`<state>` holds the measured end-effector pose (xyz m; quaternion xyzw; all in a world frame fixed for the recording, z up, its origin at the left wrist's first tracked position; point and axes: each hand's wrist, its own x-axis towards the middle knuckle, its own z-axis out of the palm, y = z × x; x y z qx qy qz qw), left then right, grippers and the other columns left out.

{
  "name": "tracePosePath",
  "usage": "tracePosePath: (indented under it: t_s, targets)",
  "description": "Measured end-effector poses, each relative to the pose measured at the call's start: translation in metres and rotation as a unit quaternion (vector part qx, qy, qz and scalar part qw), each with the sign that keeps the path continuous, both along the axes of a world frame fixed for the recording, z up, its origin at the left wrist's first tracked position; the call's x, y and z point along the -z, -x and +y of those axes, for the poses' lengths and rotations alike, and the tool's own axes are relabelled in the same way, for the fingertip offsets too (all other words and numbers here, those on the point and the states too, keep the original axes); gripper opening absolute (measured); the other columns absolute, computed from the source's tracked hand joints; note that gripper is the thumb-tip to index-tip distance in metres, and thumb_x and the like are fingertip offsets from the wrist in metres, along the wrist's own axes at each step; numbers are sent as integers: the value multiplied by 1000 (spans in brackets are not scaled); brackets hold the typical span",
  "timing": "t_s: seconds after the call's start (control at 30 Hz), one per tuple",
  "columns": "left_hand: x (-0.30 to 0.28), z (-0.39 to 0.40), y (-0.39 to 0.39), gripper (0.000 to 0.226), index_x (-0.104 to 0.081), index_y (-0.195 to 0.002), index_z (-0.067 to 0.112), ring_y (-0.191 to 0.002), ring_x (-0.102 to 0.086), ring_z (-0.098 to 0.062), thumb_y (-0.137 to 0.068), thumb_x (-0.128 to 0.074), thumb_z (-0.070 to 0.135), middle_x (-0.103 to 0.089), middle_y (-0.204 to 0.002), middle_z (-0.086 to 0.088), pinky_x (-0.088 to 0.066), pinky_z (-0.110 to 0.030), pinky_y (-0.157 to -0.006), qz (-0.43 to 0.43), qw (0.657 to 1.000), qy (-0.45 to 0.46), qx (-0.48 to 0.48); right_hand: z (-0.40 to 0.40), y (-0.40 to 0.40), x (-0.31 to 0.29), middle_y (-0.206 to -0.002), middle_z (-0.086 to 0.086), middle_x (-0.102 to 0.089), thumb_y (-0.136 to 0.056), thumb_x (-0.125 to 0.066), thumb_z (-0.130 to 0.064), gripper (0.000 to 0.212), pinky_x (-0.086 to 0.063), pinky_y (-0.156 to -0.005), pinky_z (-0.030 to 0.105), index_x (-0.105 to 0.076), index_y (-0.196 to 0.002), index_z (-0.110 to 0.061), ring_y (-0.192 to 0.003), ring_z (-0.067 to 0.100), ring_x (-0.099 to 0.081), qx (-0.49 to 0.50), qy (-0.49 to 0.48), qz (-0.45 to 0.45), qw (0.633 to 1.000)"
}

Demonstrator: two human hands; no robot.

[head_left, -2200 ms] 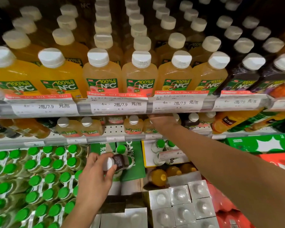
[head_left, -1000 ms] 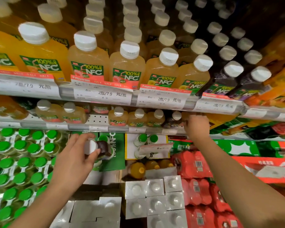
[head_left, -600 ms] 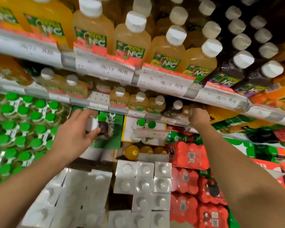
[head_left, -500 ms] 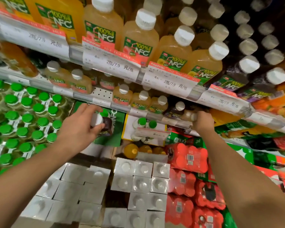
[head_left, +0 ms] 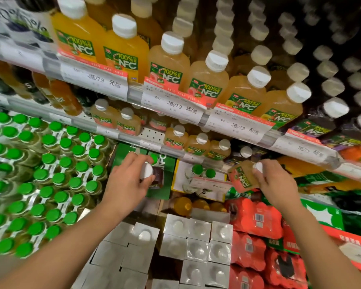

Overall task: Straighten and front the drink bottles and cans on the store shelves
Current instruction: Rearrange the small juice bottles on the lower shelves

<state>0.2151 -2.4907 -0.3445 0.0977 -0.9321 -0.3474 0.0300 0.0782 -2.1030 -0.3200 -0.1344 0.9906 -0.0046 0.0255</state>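
My left hand grips a small dark juice bottle by its white cap, in front of the lower shelf. My right hand holds a small pale-yellow juice bottle by its cap end, tilted on its side just below the lower shelf rail. On that lower shelf stand several small NFC bottles in a loose row, with a bare perforated patch between them. The upper shelf carries rows of large NFC juice bottles behind price tags.
Shrink-wrapped green-capped bottles fill the left. White boxed packs lie stacked below the hands, and red wrapped can packs sit to the right. A green sign hangs under the lower shelf. Dark bottles line the upper right.
My right hand has come out from under the lower shelf with a pale-yellow bottle in its grip. My left hand still holds the dark bottle. The view has tilted up and leftwards.
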Motion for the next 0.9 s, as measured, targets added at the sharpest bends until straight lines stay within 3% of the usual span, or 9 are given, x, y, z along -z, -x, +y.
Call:
tracePosePath:
  t_s: [0.17, 0.33, 0.5, 0.63, 0.73, 0.8, 0.9]
  targets:
    - [4, -14, -7, 38, -63, -116, 28, -86, -60, -23, -83, -81, 25, -41, -101, 16, -45, -36, -76, -3, 1000, -15, -3, -69, -11, 1, -80, -2, -52, -107, -40, -50, 33, -38, -58, 36, -46, -90, -22, -71, 22, -52, -13, 164, -52, 985]
    - [10, -30, -23, 36, -61, -116, 32, -89, -63, -25, -84, -79, 30, -51, -108, 11, -50, -41, -78, -23, 999, -24, -23, -143, -9, 13, -73, -3, -55, -100, -39, -58, 41, -36, -55, 32, -49, -84, -22, -66, 15, -54, -12, 229, -120, 966]
    - [14, -50, -38, 35, -60, -117, 38, -89, -61, -21, -86, -76, 34, -49, -104, 15, -43, -36, -78, -42, 998, -34, -44, -197, -3, 28, -90, -4, -53, -102, -59, -33, 14, -42, -68, 29, -55, -99, -20, -78, 11, -48, -91, 259, -107, 955]
    - [16, -68, -48, 36, -56, -112, 45, -87, -60, -14, -85, -76, 35, -49, -105, 19, -40, -33, -77, -48, 996, -48, -64, -232, 15, 36, -117, 5, -59, -99, -63, -20, 23, -39, -83, 30, -60, -122, -16, -103, 13, -48, -103, 248, -99, 958]
    - [19, -81, -53, 39, -53, -112, 46, -89, -61, -16, -84, -77, 34, -51, -107, 20, -42, -34, -77, -51, 994, -59, -80, -262, 28, 35, -121, 10, -64, -99, -61, -18, 33, -41, -90, 36, -58, -131, -10, -112, 28, -53, -82, 207, -112, 969]
    - [19, -88, -56, 38, -56, -112, 45, -89, -62, -18, -83, -78, 33, -53, -108, 18, -42, -35, -78, -49, 993, -58, -90, -283, 36, 33, -112, 15, -66, -102, -57, -24, 28, -46, -87, 42, -60, -121, -5, -105, 35, -57, -64, 155, -128, 977]
    - [18, -99, -59, 36, -62, -113, 39, -86, -61, -16, -83, -79, 32, -52, -106, 18, -35, -32, -77, -50, 993, -52, -98, -311, 49, 34, -98, 16, -65, -106, -47, -32, 26, -46, -80, 42, -54, -98, -9, -97, 37, -61, -36, 58, -154, 986]
